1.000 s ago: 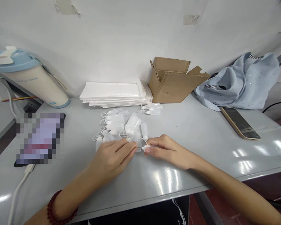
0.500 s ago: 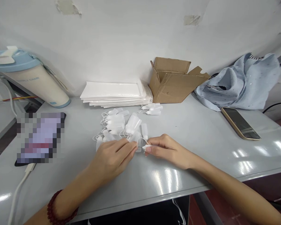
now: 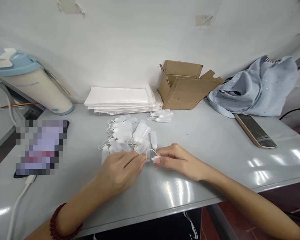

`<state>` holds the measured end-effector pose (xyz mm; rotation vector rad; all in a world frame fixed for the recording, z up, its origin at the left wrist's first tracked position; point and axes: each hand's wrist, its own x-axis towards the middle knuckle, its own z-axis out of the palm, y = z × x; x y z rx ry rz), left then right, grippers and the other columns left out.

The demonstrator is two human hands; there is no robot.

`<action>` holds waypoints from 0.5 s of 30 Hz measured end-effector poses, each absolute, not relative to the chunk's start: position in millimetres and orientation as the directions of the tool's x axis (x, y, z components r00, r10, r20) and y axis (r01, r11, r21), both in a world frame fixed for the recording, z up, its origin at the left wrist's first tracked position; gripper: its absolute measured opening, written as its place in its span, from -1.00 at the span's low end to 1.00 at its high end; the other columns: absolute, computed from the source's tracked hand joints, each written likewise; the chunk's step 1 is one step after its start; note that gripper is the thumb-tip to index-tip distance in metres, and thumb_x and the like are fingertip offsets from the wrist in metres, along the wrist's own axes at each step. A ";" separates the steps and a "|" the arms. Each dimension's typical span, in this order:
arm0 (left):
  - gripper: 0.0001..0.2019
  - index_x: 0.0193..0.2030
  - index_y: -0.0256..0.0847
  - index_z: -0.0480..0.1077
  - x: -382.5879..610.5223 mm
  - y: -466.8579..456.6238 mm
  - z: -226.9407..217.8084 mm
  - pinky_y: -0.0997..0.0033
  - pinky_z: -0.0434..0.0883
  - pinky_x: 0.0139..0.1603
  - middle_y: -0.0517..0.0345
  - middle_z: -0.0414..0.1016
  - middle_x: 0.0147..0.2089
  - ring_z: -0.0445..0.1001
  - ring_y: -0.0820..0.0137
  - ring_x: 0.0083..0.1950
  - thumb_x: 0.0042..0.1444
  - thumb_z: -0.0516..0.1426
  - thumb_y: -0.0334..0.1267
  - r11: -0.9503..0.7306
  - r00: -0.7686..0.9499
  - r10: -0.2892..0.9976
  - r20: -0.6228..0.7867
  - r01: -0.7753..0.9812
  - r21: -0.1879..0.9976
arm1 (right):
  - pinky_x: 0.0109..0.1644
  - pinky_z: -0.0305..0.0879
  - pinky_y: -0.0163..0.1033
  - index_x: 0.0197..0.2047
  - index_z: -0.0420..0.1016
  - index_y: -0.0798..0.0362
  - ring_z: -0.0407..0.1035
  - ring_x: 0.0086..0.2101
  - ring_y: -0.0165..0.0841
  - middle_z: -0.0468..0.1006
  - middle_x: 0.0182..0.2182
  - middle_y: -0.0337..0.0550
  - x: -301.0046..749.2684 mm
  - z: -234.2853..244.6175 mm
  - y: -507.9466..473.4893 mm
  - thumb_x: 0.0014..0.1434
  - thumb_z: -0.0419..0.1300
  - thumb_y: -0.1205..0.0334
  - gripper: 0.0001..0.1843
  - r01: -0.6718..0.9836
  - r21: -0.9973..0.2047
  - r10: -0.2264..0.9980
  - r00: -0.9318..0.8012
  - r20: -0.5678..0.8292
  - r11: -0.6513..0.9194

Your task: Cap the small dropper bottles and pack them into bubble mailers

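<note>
My right hand (image 3: 177, 159) pinches a small plastic squeeze bottle by its white cone-shaped nozzle (image 3: 155, 159), which points left; the fingers hide the rest of it. From the nozzle a thin white cord (image 3: 152, 150) loops over to the fingertips of my left hand (image 3: 123, 168). Those fingers are closed, and what lies between them is hidden. A short thin line, perhaps a needle, spans the gap between the hands. Just behind them lies a pile of translucent squeeze bottles (image 3: 141, 131) with corded caps. One loose bottle (image 3: 153, 140) rests beside my right fingers.
White padded envelopes (image 3: 118, 96) are stacked against the wall beside an open cardboard box (image 3: 190, 93). More bottles (image 3: 163, 116) lie before the box. A tumbler (image 3: 37, 86) and pixelated phone (image 3: 43, 146) are left; a blue cloth bag (image 3: 260, 90) and another phone (image 3: 256, 131) are right.
Both hands keep nearly the same pose, close together. The cord loop between them stands slightly rounder. The whole view has shifted very slightly.
</note>
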<state>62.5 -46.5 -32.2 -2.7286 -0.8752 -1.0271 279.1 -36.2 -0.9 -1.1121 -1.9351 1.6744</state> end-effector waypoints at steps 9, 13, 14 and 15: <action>-0.86 -0.24 -0.25 0.37 65.1 -48.8 -32.6 0.44 0.47 -0.42 0.16 0.51 -0.42 0.51 0.41 -0.41 0.19 0.03 -0.51 -0.851 0.630 0.432 0.645 0.522 0.059 | -0.53 -0.13 -0.34 -0.60 0.09 0.06 -0.09 -0.57 -0.53 -0.02 -0.62 -0.40 278.5 -4.8 -35.3 0.23 0.06 0.15 -0.60 0.360 -0.933 0.739 -0.635 -0.225 0.025; -0.83 -0.27 -0.22 0.38 67.0 -51.6 -35.5 0.45 0.45 -0.45 0.18 0.49 -0.46 0.48 0.43 -0.46 0.20 -0.01 -0.50 -0.842 0.612 0.468 0.638 0.527 0.113 | -0.52 -0.11 -0.34 -0.61 0.13 0.07 -0.06 -0.57 -0.53 0.01 -0.63 -0.40 277.1 -8.6 -35.6 0.19 0.08 0.21 -0.64 0.339 -0.941 0.735 -0.643 -0.215 0.021; -0.82 -0.28 -0.22 0.38 67.6 -52.2 -36.4 0.45 0.45 -0.45 0.18 0.49 -0.46 0.48 0.44 -0.47 0.20 -0.01 -0.50 -0.840 0.605 0.478 0.637 0.527 0.129 | -0.51 -0.10 -0.34 -0.61 0.14 0.07 -0.06 -0.57 -0.53 0.02 -0.63 -0.40 276.9 -9.5 -35.6 0.18 0.08 0.23 -0.65 0.337 -0.942 0.733 -0.644 -0.219 0.015; -0.81 -0.29 -0.23 0.38 68.2 -52.6 -37.4 0.45 0.45 -0.45 0.17 0.49 -0.46 0.47 0.44 -0.47 0.20 -0.01 -0.51 -0.841 0.603 0.483 0.635 0.521 0.145 | -0.51 -0.09 -0.34 -0.61 0.15 0.08 -0.05 -0.57 -0.53 0.03 -0.63 -0.39 276.7 -10.3 -35.5 0.17 0.07 0.24 -0.66 0.335 -0.942 0.728 -0.648 -0.224 0.008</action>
